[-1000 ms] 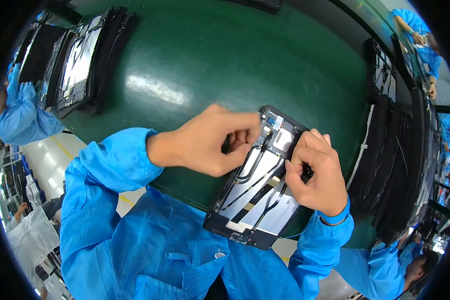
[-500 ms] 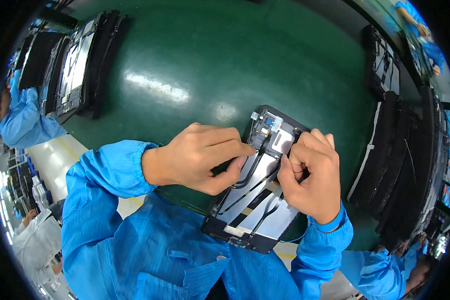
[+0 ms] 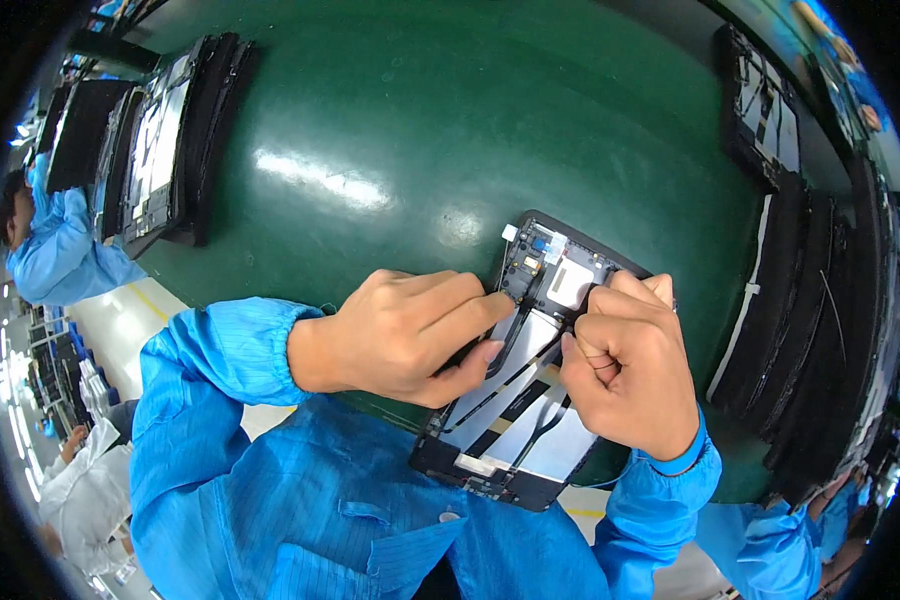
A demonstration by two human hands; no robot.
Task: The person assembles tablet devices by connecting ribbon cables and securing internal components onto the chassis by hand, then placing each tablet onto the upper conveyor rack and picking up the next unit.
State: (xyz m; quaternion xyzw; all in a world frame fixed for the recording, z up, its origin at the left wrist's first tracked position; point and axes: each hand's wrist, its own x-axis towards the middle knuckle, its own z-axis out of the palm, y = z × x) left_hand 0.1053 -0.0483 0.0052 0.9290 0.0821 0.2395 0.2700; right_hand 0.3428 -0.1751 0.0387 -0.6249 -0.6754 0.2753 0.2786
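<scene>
"Working on what, and where?"

"On the open flat device, lying at the near edge of the green table."

"Gripping how?"

"With left hand, holding thumb and forefinger apart; with right hand, curling fingers, not being able to tell whether pinching anything."

"Working well how?"

"Touching lightly, sparing the black cables."
</scene>
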